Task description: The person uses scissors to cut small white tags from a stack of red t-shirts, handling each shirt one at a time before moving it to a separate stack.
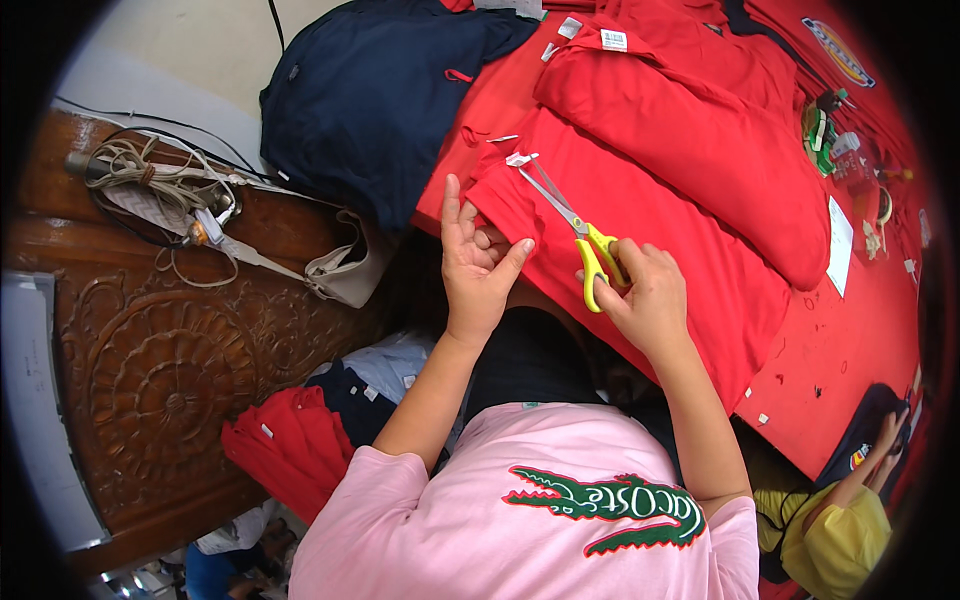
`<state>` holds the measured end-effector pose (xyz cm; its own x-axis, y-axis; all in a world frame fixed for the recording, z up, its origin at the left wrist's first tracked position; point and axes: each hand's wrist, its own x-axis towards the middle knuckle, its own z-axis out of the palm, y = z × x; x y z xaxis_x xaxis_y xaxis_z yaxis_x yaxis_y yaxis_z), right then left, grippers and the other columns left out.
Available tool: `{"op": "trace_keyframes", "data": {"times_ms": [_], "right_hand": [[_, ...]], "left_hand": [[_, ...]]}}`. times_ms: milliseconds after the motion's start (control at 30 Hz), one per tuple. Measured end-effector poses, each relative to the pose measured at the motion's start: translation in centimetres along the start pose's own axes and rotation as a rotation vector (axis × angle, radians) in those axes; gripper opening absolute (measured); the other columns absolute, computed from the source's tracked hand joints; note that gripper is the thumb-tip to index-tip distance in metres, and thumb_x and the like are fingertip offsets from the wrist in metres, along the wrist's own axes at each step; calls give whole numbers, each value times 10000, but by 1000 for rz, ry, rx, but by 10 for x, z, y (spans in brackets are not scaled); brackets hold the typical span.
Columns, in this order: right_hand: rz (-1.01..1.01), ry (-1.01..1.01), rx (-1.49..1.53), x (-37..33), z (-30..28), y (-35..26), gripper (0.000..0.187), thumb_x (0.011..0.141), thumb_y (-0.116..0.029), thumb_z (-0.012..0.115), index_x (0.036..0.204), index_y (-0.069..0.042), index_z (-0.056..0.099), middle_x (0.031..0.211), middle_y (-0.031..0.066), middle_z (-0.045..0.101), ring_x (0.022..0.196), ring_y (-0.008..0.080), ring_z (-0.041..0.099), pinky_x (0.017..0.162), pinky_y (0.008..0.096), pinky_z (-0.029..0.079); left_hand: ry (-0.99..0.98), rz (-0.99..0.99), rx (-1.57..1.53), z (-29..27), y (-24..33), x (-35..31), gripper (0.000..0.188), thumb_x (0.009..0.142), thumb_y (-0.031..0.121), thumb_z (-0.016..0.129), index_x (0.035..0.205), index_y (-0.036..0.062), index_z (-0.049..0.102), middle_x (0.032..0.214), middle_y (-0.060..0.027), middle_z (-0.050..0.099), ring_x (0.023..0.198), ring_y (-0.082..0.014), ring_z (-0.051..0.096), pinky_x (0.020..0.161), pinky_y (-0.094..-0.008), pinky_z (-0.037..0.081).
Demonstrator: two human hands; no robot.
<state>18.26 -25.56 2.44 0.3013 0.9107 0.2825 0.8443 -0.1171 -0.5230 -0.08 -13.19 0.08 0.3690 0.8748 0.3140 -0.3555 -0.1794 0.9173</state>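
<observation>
My right hand [648,298] grips scissors [597,255] with yellow-green handles, fingers in the loops. Their blades are parted and point up and left over the red cloth. By the blade tips lies a small white tag [517,160] at the corner of a red garment [640,240]. My left hand [475,265] is at that garment's near-left edge, palm up. Its index finger and thumb stretch apart, while the other fingers bend beside the cloth, partly hidden.
A dark navy garment pile [365,95] lies at the far left. Further red garments [680,130] are stacked behind. Bundled cords [160,185] and a beige bag [350,265] rest on carved wood [175,400]. At right, a person in a yellow shirt [835,535] works at the red table [800,400].
</observation>
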Motion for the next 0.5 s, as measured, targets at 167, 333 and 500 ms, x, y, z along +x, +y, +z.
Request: {"op": "trace_keyframes", "data": {"times_ms": [167, 333, 500], "right_hand": [[-181, 140, -143, -2, -5, 13, 374, 756, -316, 850, 1008, -83, 700, 827, 35, 706, 728, 225, 574, 695, 390, 430], [-248, 180, -209, -5, 1, 18, 366, 749, -279, 863, 1020, -91, 703, 855, 18, 721, 751, 209, 578, 695, 378, 427], [-270, 197, -222, -4, 8, 24, 343, 760, -251, 862, 1019, -89, 705, 828, 20, 713, 748, 206, 581, 695, 377, 430]], "left_hand": [[-63, 30, 96, 5, -2, -4, 1129, 877, -186, 705, 1705, 126, 4, 1526, -206, 471, 1214, -204, 650, 991, -319, 585], [-85, 58, 112, 8, -5, -3, 1133, 872, -188, 710, 1706, 124, 8, 1502, -203, 485, 1190, -191, 656, 987, -315, 584], [-63, 44, 84, 9, -3, -3, 1120, 868, -201, 700, 1706, 120, 31, 1495, -197, 487, 1192, -188, 651, 999, -319, 582]]}}
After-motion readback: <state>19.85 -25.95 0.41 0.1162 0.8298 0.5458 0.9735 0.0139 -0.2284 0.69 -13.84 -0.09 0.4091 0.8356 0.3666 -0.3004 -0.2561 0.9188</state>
